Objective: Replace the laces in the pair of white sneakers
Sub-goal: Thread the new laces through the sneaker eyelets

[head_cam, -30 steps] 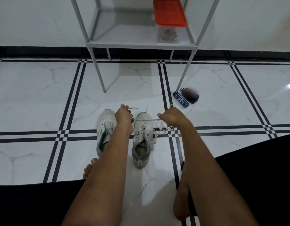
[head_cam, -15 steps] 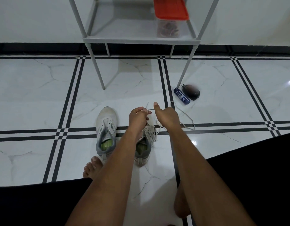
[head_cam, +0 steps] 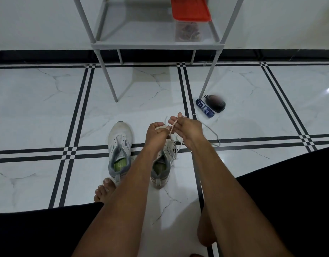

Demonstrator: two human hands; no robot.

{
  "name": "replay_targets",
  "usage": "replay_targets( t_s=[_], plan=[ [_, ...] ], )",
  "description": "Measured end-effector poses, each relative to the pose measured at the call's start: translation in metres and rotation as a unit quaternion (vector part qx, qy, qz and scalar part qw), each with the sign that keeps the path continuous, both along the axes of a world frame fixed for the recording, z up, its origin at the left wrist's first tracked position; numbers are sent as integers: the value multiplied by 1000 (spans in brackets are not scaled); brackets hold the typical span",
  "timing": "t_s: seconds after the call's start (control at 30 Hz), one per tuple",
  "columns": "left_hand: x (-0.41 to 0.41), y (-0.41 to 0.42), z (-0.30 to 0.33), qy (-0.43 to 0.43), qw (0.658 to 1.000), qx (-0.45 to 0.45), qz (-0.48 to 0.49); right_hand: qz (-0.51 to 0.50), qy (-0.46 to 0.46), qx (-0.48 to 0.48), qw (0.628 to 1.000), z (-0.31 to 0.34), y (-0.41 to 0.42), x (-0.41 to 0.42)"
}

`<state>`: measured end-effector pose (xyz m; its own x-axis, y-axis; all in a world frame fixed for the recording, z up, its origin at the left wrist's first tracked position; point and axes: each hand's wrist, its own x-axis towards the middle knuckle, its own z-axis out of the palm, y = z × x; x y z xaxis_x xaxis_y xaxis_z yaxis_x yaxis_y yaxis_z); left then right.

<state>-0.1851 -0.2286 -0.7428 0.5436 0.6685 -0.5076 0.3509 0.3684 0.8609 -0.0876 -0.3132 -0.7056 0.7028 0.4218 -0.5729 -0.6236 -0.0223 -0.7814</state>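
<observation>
Two white sneakers sit side by side on the marble floor [head_cam: 49, 108] in front of me, toes pointing away, and I am working on the right sneaker [head_cam: 162, 160]. Both hands are raised just above its toe. My left hand [head_cam: 156, 135] has its fingers curled, apparently pinching the lace [head_cam: 173, 125], and my right hand [head_cam: 187, 127] holds the same strand between thumb and fingers, so the lace runs up between them. More of it hangs in loose loops over the eyelets, and one long tail trails across the floor to the right.

The left sneaker [head_cam: 120, 143] has bare eyelets, with no lace that I can see. I cannot tell whether this lace is the old one coming out or the new one going in. Either way, I judge I am mid-way through the right shoe, with the left still waiting for a lace.

Next I need to keep the strand flat and feed or pull it through one eyelet at a time, without knotting the slack.

Both shoes look worn, with grey heels and green insoles.
</observation>
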Motion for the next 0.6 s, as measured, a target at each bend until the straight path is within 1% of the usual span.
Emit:
replay_targets(
  t_s=[0.07, 0.1, 0.13, 0.17, 0.2, 0.23, 0.27, 0.3, 0.37, 0.47, 0.53, 0.6],
  plan=[
    [-5, 3, -4, 49, 998, 46, 10, -24, -10, 8, 1000, 0, -2, 0],
    [-10, 7, -8, 81, 992, 94, -8, -27, -19, 4, 999, 0, -3, 1],
    [-16, 12, -12, 122, 980, 147, -54, -16, -45, -15, 999, -2, -5, 2],
    [-22, 19, -17, 166, 960, 187, -125, 12, -88, -55, 995, -4, -8, 4],
    [-29, 24, -19, 200, 937, 206, -198, 55, -140, -107, 983, -7, -11, 5],
    [-36, 28, -19, 225, 919, 198, -258, 100, -186, -153, 965, -9, -13, 5],
    [-42, 31, -18, 239, 909, 171, -295, 141, -215, -189, 948, -12, -15, 3],
    [-46, 32, -17, 244, 908, 141, -311, 175, -225, -209, 936, -13, -16, 1],
    [-51, 32, -19, 238, 911, 125, -313, 216, -201, -218, 930, -18, -16, -4],
    [-55, 34, -25, 226, 908, 179, -305, 255, -172, -213, 927, -27, -12, -13],
    [-56, 37, -29, 216, 913, 189, -290, 271, -190, -222, 917, -33, -10, -19],
    [-58, 37, -29, 209, 913, 173, -305, 286, -237, -250, 894, -43, -8, -25]
  ],
)
